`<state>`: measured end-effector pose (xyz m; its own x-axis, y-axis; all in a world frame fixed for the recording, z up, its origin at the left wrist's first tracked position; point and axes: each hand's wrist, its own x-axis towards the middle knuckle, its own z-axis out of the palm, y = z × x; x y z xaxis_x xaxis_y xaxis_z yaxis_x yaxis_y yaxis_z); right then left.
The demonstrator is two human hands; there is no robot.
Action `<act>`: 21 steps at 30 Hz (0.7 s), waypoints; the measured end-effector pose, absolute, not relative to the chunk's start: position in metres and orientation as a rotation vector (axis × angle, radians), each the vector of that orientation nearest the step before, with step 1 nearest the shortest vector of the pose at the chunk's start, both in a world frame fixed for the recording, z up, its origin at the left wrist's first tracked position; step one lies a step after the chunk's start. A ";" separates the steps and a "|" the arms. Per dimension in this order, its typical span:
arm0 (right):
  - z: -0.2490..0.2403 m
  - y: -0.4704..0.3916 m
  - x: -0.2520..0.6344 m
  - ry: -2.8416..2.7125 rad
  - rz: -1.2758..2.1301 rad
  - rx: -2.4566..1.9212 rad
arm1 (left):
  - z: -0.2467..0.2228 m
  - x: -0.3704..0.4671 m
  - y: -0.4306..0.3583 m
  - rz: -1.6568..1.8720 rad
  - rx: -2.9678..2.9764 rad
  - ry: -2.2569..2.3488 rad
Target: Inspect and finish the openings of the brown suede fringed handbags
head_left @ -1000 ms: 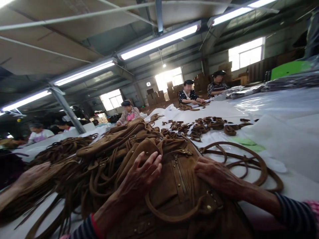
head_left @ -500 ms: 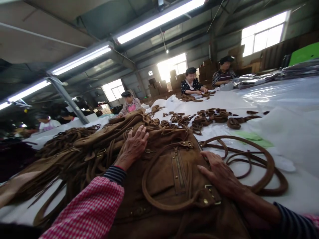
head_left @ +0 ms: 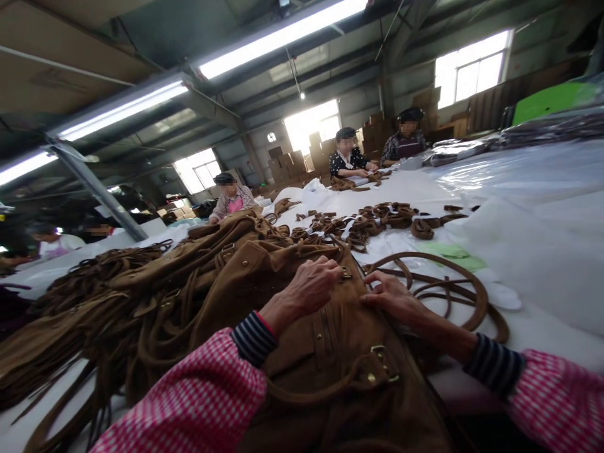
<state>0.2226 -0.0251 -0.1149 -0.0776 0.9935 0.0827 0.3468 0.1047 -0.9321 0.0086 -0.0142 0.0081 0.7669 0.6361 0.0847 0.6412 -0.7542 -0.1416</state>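
Observation:
A large brown handbag (head_left: pixel 306 352) lies in front of me, with brass fittings and a short zip on its face. My left hand (head_left: pixel 309 289) has its fingers curled at the upper end of the bag handle (head_left: pixel 321 397), beside a small brass buckle (head_left: pixel 346 272). At the bag's right edge, my right hand (head_left: pixel 396 301) is bent in, thumb and forefinger close together on the rim. What lies under its fingers is partly hidden. A second brass buckle (head_left: pixel 379 362) joins the handle's lower end to the bag.
More brown bags and straps (head_left: pixel 155 308) are heaped on the left. Rolled brown straps (head_left: pixel 372 221) lie across the white-covered table (head_left: pixel 533 251). A brown handle loop (head_left: pixel 476 286) rests at right. Several co-workers, among them a person (head_left: pixel 349 160), sit beyond.
My left hand has moved right from the bag's top to the handle by the buckle, its fingers now curled. My right hand has bent its fingers in at the edge. The view has shifted slightly.

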 end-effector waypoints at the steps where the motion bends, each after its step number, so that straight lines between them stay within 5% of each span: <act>1: -0.111 -0.024 0.222 -1.539 0.991 -1.353 | 0.005 0.016 -0.010 -0.053 -2.880 -1.015; 9: -0.072 -0.040 0.223 -1.476 1.280 -0.880 | 0.009 0.033 0.014 -0.131 -3.298 -1.013; 15: -0.094 -0.041 0.241 -1.871 1.000 -0.949 | 0.024 0.027 0.001 0.134 -2.900 -0.659; 21: -0.095 -0.047 0.244 -2.008 0.845 -0.955 | 0.031 -0.009 -0.003 0.026 -2.877 -0.723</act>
